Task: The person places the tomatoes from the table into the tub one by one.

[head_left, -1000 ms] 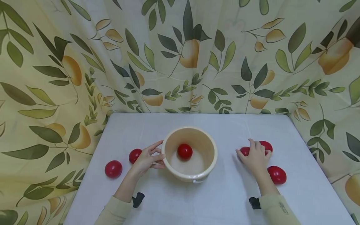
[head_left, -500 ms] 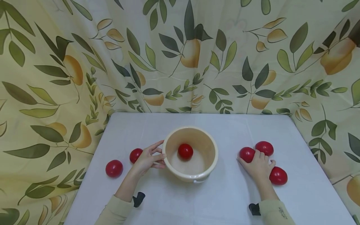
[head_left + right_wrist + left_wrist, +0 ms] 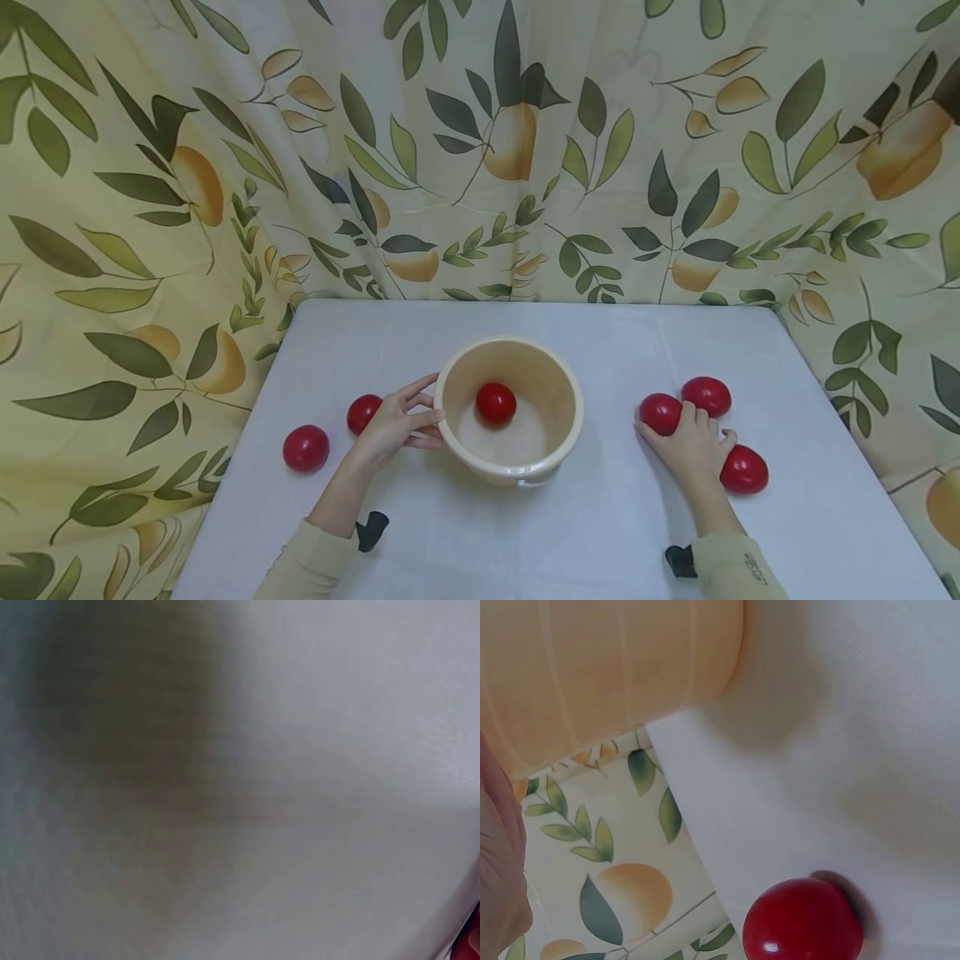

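A cream bucket (image 3: 510, 467) stands upright mid-table with one glossy red ball (image 3: 496, 405) inside. My left hand (image 3: 393, 429) holds its left side, the thumb at the rim and the other fingers spread along the outer wall. Over on the right, my right hand (image 3: 688, 446) grips a red tomato-like ball (image 3: 660, 413) resting on the table, thumb on its near left side and fingers on its right. Two more, a far red ball (image 3: 707, 396) and a nearer red ball (image 3: 744, 469), lie close by that hand. The right wrist view is mostly blurred cloth, with some red (image 3: 466, 941) in its corner.
Left of the bucket lie two red balls: one (image 3: 306, 448) beside the left forearm, another (image 3: 363, 413) partly behind the left hand. A white cloth (image 3: 585, 533) covers the table. A leaf-patterned curtain (image 3: 480, 208) hangs behind and at the sides.
Between one second and half a second ago, my right hand drew back and uncovered the balls around it; since then it has hardly moved. My left hand and the bucket have stayed in place.
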The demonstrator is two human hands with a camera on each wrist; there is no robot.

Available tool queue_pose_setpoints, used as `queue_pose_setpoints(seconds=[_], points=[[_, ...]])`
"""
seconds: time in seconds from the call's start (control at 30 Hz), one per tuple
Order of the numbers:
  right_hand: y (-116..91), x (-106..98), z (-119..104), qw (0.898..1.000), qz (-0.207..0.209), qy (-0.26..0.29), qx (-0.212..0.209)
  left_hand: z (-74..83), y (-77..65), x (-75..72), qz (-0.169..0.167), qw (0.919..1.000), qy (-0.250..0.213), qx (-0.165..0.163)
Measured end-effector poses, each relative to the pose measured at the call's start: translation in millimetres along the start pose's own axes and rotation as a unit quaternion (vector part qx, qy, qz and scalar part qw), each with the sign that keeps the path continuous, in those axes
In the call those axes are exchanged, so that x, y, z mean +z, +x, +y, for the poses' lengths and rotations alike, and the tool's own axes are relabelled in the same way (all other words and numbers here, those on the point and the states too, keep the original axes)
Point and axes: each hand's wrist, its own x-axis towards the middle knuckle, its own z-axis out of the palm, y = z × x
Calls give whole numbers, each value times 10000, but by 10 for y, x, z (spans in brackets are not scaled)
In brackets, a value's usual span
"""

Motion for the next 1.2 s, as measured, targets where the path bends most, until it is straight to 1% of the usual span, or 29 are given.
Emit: queue_pose_setpoints(seconds=[0.1,0.17,0.33,0.5,0.7,0.8,0.9,1.03,1.1,1.2], points=[[0,-23,-13,9999,67,-20,-72,-2,2,0,12,10000,30,-14],[8,-76,-43,9998,133,-5,-171,-4,2,0,24,10000,46,-27],[73,-332,-192,9977,428,109,-518,-11,4,-2,20,10000,22,-17],[162,-641,-463,9929,769,64,-908,-9,-1,-1,10,10000,-6,25],[187,-936,-874,9835,955,16,-1534,-18,1,-6,72,10000,44,38],[167,-1017,-1088,9753,1044,9,-1948,-21,5,-7,88,9999,51,32],[123,-1053,-1296,9637,1150,7,-2409,-23,11,-5,102,9999,52,11],[44,-1044,-1550,9437,1270,65,-3055,-27,20,-1,173,9998,88,-38],[2,-1018,-1665,9335,1259,62,-3356,-29,24,0,216,9997,95,-83],[-53,-948,-1813,9187,1177,-99,-3769,-29,26,0,240,9996,107,-102]])
